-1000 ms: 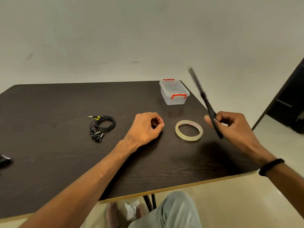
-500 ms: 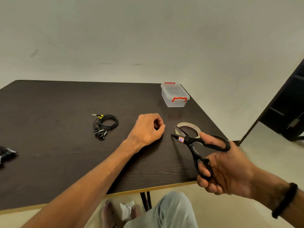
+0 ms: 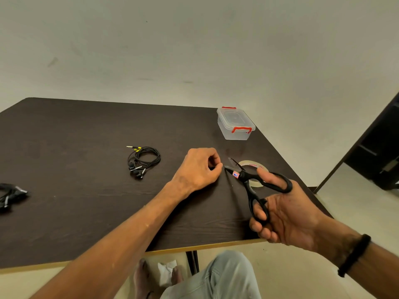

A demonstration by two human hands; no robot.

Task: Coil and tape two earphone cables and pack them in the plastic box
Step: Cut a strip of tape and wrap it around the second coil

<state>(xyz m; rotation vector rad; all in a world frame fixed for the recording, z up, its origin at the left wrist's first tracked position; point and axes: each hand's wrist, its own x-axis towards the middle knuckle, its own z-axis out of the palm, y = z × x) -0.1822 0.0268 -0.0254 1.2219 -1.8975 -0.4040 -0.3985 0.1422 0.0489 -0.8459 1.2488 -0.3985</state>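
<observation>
right hand [image 3: 287, 214] grip: open-bladed scissors [image 3: 250, 182] | left hand [image 3: 199, 169]: curled

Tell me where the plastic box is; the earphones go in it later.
In the head view the plastic box stands lid-on at the table's far right corner, beyond the tape roll and the scissors in the right hand.

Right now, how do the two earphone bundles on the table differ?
The middle earphone bundle lies in a neat round coil near the table's centre, fully in view, with its yellow-marked plug sticking out. The left earphone bundle sits at the table's left side, cut off by the frame edge and looking bunched rather than round. Both are black cables, and neither hand touches them.
</observation>
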